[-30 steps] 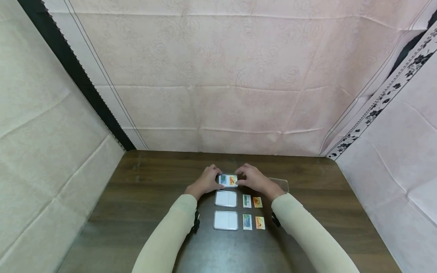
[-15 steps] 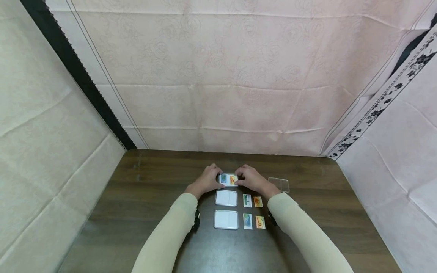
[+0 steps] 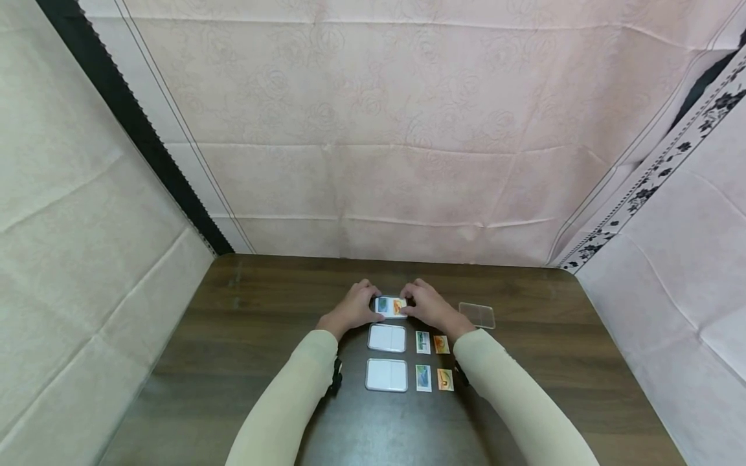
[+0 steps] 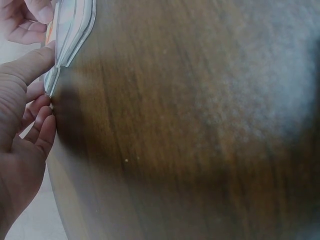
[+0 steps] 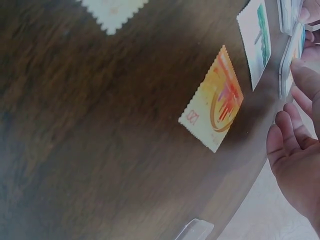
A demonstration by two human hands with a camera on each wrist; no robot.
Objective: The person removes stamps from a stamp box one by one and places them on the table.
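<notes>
A small clear case [image 3: 392,315] with a bluish stamp [image 3: 381,305] and an orange stamp [image 3: 398,307] in it lies farthest back in the head view. My left hand [image 3: 352,307] holds its left end, thumb at the near edge and fingers at the far one. At the right end, my right hand [image 3: 430,305] grips the case, its thumb by the orange stamp. In the right wrist view, the fingers of the right hand [image 5: 300,165] are partly cut off by the frame. Two more white-backed cases, a middle one [image 3: 386,338] and a near one [image 3: 386,375], lie in front.
Right of the middle case lie a green stamp [image 3: 422,342] and an orange-yellow stamp [image 3: 441,344]. Beside the near case are a blue-green stamp [image 3: 423,378] and a yellow-orange stamp [image 3: 445,380]. A clear lid [image 3: 478,315] rests behind my right wrist. Cloth walls enclose the wooden table [image 3: 262,375].
My right forearm has shifted slightly left, showing more of the clear lid. The right thumb has moved a little inward over the orange stamp. The left hand stays on the case.
</notes>
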